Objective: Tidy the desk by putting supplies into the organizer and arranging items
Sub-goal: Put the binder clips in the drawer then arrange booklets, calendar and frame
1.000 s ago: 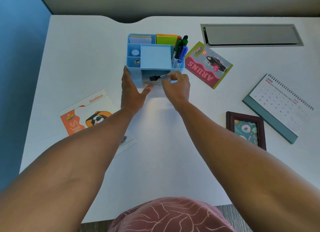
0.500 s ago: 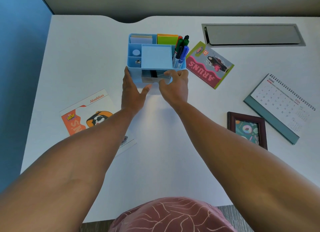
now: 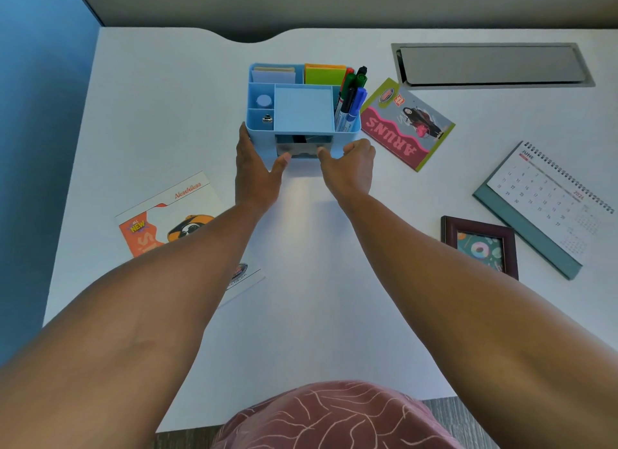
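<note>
With the left hand (image 3: 255, 170) bracing the blue organizer (image 3: 302, 109) and the right hand (image 3: 349, 167) loosely curled, both thumbs should press its clear drawer (image 3: 302, 147) straight in.

My arms are bare from the hands back to where they leave view, with no sleeves showing. My left hand (image 3: 255, 177) and right hand (image 3: 351, 170) carry no rings, watch or bracelets that I can see. Low in view is my garment (image 3: 334, 418), a dusty pink cloth crossed by thin pale branching lines like veins
</note>
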`<state>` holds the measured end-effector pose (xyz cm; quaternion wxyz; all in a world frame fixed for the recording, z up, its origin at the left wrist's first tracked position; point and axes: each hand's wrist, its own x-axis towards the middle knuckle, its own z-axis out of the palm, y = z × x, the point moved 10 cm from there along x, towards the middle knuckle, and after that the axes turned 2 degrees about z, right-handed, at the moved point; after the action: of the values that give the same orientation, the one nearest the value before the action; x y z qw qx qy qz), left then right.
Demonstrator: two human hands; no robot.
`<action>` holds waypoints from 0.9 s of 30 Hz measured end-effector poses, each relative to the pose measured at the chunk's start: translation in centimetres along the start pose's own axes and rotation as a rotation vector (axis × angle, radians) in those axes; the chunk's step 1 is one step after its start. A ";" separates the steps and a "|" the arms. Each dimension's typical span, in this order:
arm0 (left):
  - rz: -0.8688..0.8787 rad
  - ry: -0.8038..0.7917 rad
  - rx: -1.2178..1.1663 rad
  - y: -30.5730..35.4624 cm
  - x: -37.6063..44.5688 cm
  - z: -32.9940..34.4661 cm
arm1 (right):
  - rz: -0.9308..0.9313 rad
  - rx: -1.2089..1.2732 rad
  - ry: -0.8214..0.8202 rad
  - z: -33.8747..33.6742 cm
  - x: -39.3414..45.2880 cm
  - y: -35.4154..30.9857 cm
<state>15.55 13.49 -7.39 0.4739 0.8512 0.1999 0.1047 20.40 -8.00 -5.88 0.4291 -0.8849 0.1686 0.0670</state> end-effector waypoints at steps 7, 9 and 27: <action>-0.026 0.020 -0.020 -0.3 0.8 0.1 | 0.109 0.092 -0.012 -0.1 0.6 0.9; -0.031 0.027 -0.026 -0.4 0.9 0.1 | 0.107 0.088 -0.025 0.1 0.8 0.8; -0.032 0.030 -0.114 0.2 0.9 -0.3 | 0.077 0.088 -0.059 0.3 1.6 0.4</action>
<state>16.32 14.01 -7.05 0.5202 0.8178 0.2143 0.1210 21.73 -8.37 -6.84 0.4694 -0.8557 0.1923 0.1022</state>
